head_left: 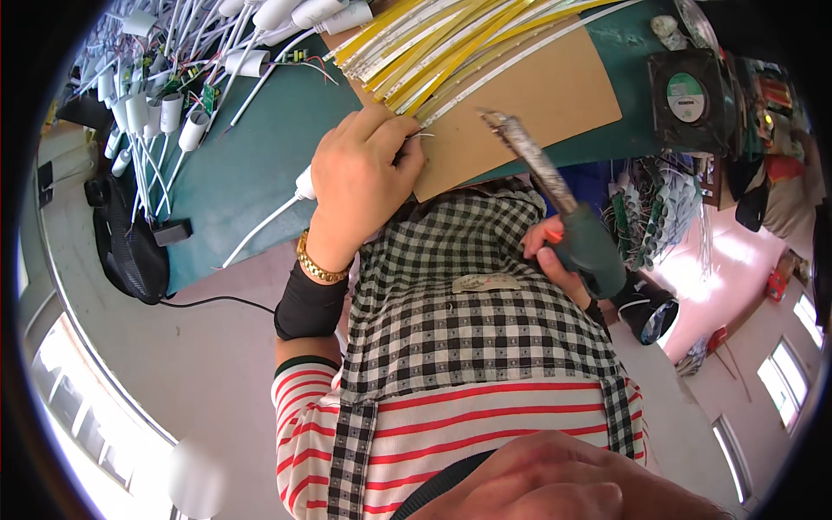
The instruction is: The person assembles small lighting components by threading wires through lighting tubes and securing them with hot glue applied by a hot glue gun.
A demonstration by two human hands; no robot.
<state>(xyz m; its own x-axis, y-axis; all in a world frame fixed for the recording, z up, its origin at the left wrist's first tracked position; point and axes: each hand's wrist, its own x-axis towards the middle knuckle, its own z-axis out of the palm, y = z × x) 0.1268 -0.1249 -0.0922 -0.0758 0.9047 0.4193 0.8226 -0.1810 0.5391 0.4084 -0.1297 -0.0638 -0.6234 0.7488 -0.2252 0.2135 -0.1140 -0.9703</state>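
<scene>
Green worktable (256, 152) spans the upper frame; left hand (360, 165) curls beside yellow-and-white strips (459, 52), upper centre (its hold is hidden); right hand (568, 279), right of centre, wraps a soldering iron (553, 185). Soldering seems underway; next, likely, steady tip placement.

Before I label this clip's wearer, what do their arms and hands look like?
The left hand is ungloved, with a gold linked wristband, a black forearm cover and a red-striped white shirt sleeve with dark cuff. The right hand is ungloved, black showing at its wrist.
</scene>
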